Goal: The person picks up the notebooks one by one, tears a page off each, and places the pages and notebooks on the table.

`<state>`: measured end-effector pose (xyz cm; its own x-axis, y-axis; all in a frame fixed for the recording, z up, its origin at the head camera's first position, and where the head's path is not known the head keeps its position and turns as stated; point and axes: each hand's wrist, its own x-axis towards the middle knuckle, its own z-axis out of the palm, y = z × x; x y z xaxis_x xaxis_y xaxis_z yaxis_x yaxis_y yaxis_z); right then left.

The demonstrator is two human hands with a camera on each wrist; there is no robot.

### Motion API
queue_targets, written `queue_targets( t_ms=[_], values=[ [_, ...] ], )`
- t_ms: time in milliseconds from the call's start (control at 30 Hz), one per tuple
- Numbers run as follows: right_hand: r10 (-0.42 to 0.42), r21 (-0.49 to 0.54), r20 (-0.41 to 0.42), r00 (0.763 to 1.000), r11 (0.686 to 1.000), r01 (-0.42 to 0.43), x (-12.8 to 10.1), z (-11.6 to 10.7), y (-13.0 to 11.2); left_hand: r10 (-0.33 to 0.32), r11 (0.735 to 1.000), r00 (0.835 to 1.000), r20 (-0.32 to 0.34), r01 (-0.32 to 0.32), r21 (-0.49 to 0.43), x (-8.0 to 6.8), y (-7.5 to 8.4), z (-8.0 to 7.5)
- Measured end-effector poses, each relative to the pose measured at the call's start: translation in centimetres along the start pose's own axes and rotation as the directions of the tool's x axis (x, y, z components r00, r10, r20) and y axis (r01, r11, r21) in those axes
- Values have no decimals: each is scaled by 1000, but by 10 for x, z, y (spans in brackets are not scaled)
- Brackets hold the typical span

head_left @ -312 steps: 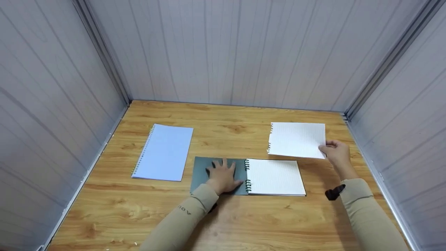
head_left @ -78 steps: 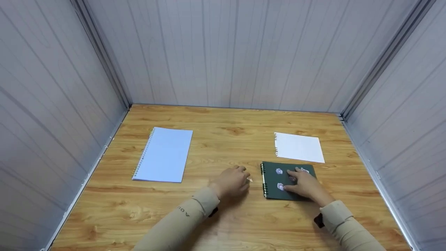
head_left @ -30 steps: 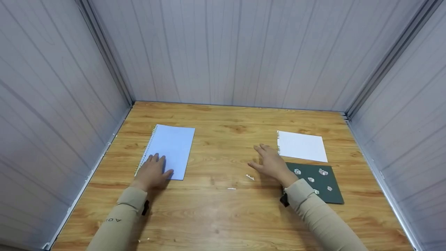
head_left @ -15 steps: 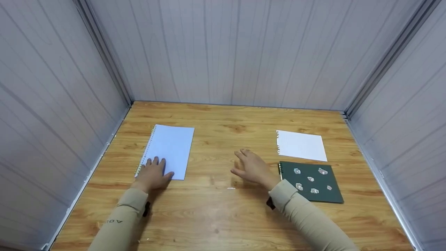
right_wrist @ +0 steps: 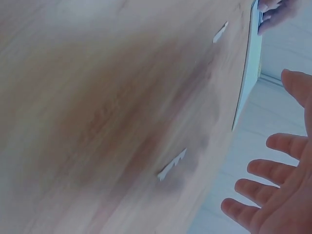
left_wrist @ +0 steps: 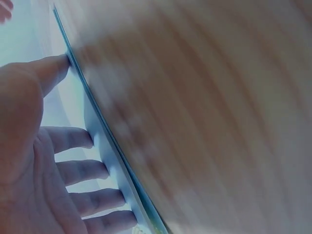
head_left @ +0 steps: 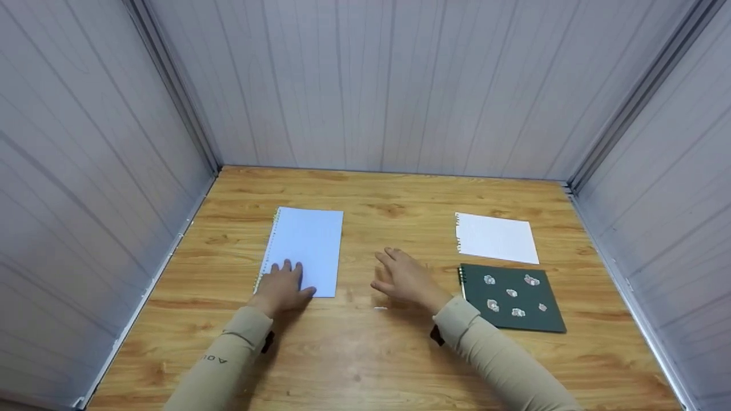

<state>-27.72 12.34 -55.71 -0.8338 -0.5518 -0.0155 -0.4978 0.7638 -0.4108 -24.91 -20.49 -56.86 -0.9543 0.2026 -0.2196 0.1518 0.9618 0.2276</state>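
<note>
Pale blue and spiral-bound, the notebook [head_left: 302, 251] lies closed on the wooden table [head_left: 365, 354], left of centre, and I have my left hand [head_left: 281, 290] flat on its near corner, fingers straight and pressing down rather than curling round it; I judge that flat press is what lets me slide or steady so thin a thing without lifting it. My right hand [head_left: 404, 278] hovers released over bare wood just beside the notebook's right edge, fingers spread, gripping nothing, placed I think to meet the book. Well apart to the right, the dark green notebook [head_left: 511, 297] lies closed with the torn white sheet [head_left: 495, 237] just behind it. Small paper scraps [right_wrist: 171, 165] lie near my right palm.
</note>
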Motion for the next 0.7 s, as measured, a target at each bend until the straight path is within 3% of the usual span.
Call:
queue_targets(
  t_ms=[300,467,700],
  values=[
    [-19,-7,38,999,1000,19,3,11,-3,127,990,992,-10,-126,69,11,44,12],
    [-1,-19,77,997,1000,3,6,16,-6,208,974,978,-23,-205,96,14,66,17],
    [19,-58,131,991,998,-12,8,19,-11,286,950,958,-28,-280,135,14,85,19]
  ],
)
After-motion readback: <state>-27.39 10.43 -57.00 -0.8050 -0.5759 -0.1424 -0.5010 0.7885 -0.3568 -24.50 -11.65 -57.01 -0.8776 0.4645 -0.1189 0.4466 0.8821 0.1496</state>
